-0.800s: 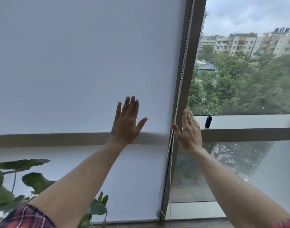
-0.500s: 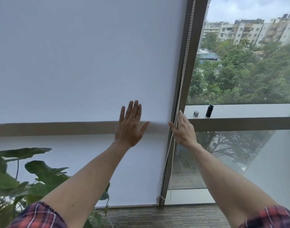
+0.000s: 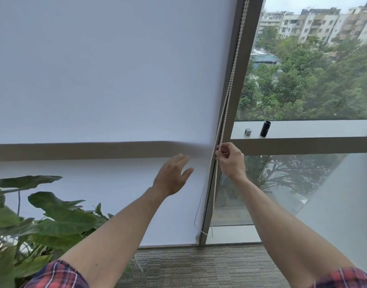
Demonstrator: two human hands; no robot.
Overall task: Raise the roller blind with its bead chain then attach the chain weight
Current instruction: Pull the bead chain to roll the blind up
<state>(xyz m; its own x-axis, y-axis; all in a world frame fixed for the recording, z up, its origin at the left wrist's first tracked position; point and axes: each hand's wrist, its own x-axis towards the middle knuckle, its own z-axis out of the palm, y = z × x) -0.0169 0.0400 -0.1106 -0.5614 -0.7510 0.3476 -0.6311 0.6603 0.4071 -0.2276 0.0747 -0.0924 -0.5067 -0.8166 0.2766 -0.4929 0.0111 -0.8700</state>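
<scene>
- Bead chain: hanging along the window frame at the right edge of the roller blind, with its loop reaching almost down to the floor. Now pinched at mid height by the right hand; a moment ago only approached with a flat open palm.
- Right grip: closed on one strand of the chain, thumb and fingers pressed together, wrist just beside the frame. Which strand of the two, cannot tell.
- Roller blind: fully lowered, bottom edge close to the carpet, no lift visible yet. Judged as the very start of the raising step.
- Left hand: blurred, fingers spread and released, holding nothing. Earlier laid flat against the blind fabric, now drawn back and turning toward the chain, probably to join for a hand-over-hand pull.
- Small black cylinder and grey cap-like piece: standing on the window ledge just right of the frame, untouched. Possibly the chain weight, but not sure.
- Leafy plant: at the lower left, well apart from the chain.
- Next need, as a judgement: steady downward pull on the correct strand; wrong strand gives no lift.
</scene>
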